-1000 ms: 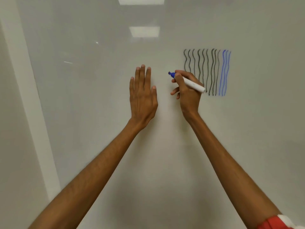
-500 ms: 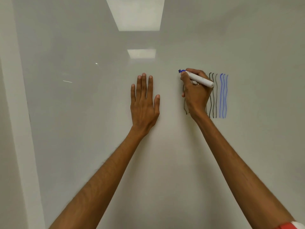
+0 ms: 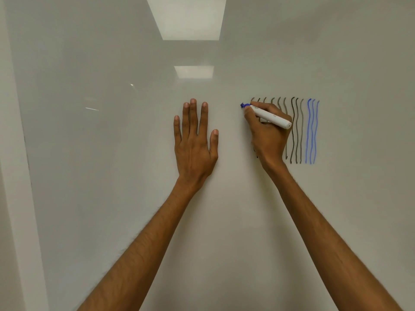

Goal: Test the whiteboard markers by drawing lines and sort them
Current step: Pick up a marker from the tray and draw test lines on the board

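The whiteboard marker (image 3: 269, 116), white barrel with a blue tip (image 3: 243, 105), lies slanted in the right hand (image 3: 267, 133), tip up and to the left, blunt end down and to the right. The tip sits at the surface of the whiteboard (image 3: 112, 176), just left of the top of the leftmost dark line; actual contact cannot be confirmed. The right hand's thumb and fingers are curled round the barrel near the tip — a writing grip.

Behind and to the right of that hand runs a row of dark wavy lines (image 3: 293, 131), upright and closely spaced, partly hidden by the hand. Just right of them stand three blue wavy lines (image 3: 312, 131), fully visible.

The left hand (image 3: 195, 144) lies flat against the board, well left of the marker, fingers straight and pointing up, thumb slightly apart — it holds nothing.

Two reflected ceiling lights (image 3: 188, 16) show on the glossy board above the hands. A pale vertical strip (image 3: 20, 198) borders the board on the left.
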